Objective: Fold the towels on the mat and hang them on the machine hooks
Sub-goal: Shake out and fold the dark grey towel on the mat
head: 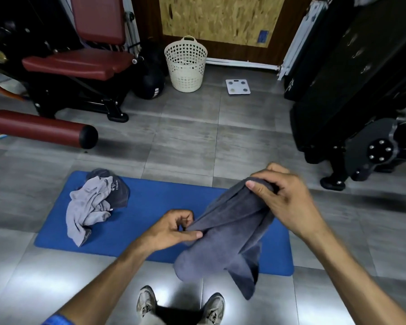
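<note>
We hold the dark gray towel (230,231) up over the blue mat (145,207). Our right hand (284,198) pinches its top edge at 2 o'clock, and our left hand (171,228) pinches a fold, so it hangs straight. More towels (92,202) wait at 10 o'clock.

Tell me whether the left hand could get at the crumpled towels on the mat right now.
Probably not yet: the left hand pinches the dark towel. Once freed, bare mat lies between it and the crumpled towels.
</note>
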Demonstrator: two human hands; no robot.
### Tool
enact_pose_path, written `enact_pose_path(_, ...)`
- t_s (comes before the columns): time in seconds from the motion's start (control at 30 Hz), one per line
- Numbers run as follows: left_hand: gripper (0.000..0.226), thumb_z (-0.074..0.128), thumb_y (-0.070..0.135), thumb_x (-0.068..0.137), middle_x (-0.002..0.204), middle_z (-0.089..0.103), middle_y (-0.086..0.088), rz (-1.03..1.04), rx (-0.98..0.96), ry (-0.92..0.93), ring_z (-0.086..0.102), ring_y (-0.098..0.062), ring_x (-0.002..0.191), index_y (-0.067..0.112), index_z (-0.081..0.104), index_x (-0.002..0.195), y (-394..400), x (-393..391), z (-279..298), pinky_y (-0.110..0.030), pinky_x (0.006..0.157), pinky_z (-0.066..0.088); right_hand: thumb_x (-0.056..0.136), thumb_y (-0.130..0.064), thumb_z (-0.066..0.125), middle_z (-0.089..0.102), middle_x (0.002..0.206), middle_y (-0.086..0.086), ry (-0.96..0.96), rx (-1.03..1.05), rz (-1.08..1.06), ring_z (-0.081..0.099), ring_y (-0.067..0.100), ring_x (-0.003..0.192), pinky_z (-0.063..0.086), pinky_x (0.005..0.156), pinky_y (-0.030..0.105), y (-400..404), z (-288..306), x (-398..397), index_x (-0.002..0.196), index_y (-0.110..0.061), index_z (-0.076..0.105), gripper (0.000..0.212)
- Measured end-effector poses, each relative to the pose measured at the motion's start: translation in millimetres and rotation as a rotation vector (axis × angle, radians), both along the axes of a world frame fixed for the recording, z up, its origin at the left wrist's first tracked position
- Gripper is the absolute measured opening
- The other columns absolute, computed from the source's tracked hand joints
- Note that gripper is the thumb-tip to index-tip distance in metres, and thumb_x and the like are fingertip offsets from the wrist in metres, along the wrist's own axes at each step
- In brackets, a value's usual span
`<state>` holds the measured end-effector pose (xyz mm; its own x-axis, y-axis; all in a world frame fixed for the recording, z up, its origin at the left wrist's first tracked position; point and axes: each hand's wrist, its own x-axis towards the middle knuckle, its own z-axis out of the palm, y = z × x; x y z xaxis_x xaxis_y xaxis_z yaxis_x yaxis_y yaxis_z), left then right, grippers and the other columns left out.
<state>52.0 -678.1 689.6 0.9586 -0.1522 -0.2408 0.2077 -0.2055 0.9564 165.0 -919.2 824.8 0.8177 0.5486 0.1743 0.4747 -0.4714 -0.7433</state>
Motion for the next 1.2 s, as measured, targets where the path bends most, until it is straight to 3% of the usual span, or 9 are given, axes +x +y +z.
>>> enact_pose_path(0.23, 0.029, 0.067, 0.036, 0.086, 0.068, 0.043, 0.004, -0.183, -0.029, 0.099, 0.038, -0.009, 0.065, 0.014, 0.051, 0.077, -2.8, 5.6, 15.4, -0.019, 0.057, 0.032, 0.089, -0.015, 0.064, 0.073, 0.083, -0.006, 0.275, 0.264, -0.088, 0.066, 0.004, 0.079, 0.048, 0.072, 0.015, -25.7, -9.8, 7.3, 0.085, -0.016, 0.073, 0.009)
enact_pose_path(0.37, 0.014, 0.061, 0.025, 0.090, 0.073, 0.055, 0.009, -0.162, -0.013, 0.195, 0.045, -0.005, 0.069, 0.013, 0.054, 0.093, 4.9, 10.1, 9.1, -0.016, 0.061, 0.035, 0.089, -0.018, 0.063, 0.065, 0.082, -0.005, 0.245, 0.131, 0.034, 0.063, 0.009, 0.078, 0.045, 0.073, 0.015, -50.1, -8.2, 18.6, 0.091, -0.014, 0.075, 0.012)
enact_pose_path(0.57, 0.030, 0.073, 0.034, 0.080, 0.053, 0.044, 0.017, -0.337, 0.440, 0.251, 0.039, 0.001, 0.053, 0.027, 0.053, 0.059, 41.2, 3.6, -32.5, -0.023, 0.055, 0.033, 0.093, -0.017, 0.063, 0.074, 0.083, -0.008, 0.282, 0.048, -0.064, 0.068, 0.002, 0.080, 0.049, 0.071, 0.015, -83.9, -12.0, 36.2, 0.089, -0.014, 0.075, 0.013)
enact_pose_path(0.7, 0.037, 0.081, 0.039, 0.073, 0.047, 0.045, 0.012, -0.244, 0.719, 0.247, 0.040, 0.001, 0.045, 0.024, 0.051, 0.055, 79.0, -14.7, -48.9, -0.017, 0.049, 0.031, 0.089, -0.026, 0.069, 0.066, 0.066, 0.008, 0.342, -0.142, -0.063, 0.067, 0.019, 0.061, 0.054, 0.049, 0.036, -111.3, -54.4, 41.8, 0.075, -0.007, 0.068, 0.024)
enact_pose_path(0.8, 0.046, 0.082, 0.027, 0.073, 0.048, 0.038, 0.009, -0.184, 0.802, 0.170, 0.037, 0.000, 0.047, 0.025, 0.041, 0.052, 96.4, -32.4, -63.3, -0.018, 0.051, 0.028, 0.083, -0.025, 0.075, 0.054, 0.056, -0.005, 0.455, -0.321, -0.035, 0.049, 0.002, 0.052, 0.041, 0.052, 0.018, -132.1, -100.9, 31.9, 0.067, -0.010, 0.061, 0.026)
enact_pose_path(0.93, 0.052, 0.079, 0.026, 0.078, 0.047, 0.032, 0.009, -0.297, 0.676, 0.289, 0.032, -0.004, 0.048, 0.021, 0.036, 0.049, 113.6, -49.6, -81.9, -0.022, 0.053, 0.027, 0.082, -0.003, 0.071, 0.053, 0.062, -0.008, 0.758, -0.518, 0.046, 0.047, 0.001, 0.060, 0.038, 0.063, 0.015, -162.9, -151.0, 16.9, 0.070, -0.012, 0.062, 0.018)
enact_pose_path(1.03, 0.047, 0.075, 0.039, 0.081, 0.051, 0.039, 0.006, -0.313, 0.514, 0.420, 0.038, -0.007, 0.051, 0.020, 0.043, 0.053, 124.6, -55.2, -88.4, -0.025, 0.054, 0.029, 0.068, -0.014, 0.067, 0.051, 0.058, -0.009, 0.954, -0.727, 0.189, 0.047, 0.004, 0.060, 0.036, 0.061, 0.021, -177.0, -169.1, 13.9, 0.060, -0.024, 0.060, 0.014)
enact_pose_path(1.13, 0.041, 0.075, 0.032, 0.082, 0.053, 0.044, -0.001, -0.271, 0.383, 0.500, 0.045, -0.011, 0.052, 0.016, 0.046, 0.058, 134.7, -46.7, -99.7, -0.024, 0.051, 0.036, 0.062, -0.021, 0.064, 0.056, 0.058, -0.008, 0.923, -0.976, 0.144, 0.054, 0.008, 0.061, 0.038, 0.063, 0.025, -179.7, -190.0, 25.9, 0.060, -0.025, 0.058, 0.008)
enact_pose_path(1.2, 0.040, 0.076, 0.026, 0.082, 0.055, 0.041, 0.001, -0.245, 0.354, 0.499, 0.043, -0.012, 0.053, 0.019, 0.045, 0.057, 143.2, -35.7, -117.9, -0.025, 0.050, 0.035, 0.068, -0.022, 0.066, 0.063, 0.070, -0.009, 0.768, -1.096, 0.078, 0.059, 0.009, 0.075, 0.036, 0.080, 0.031, -174.4, -217.6, 45.6, 0.070, -0.026, 0.062, 0.006)
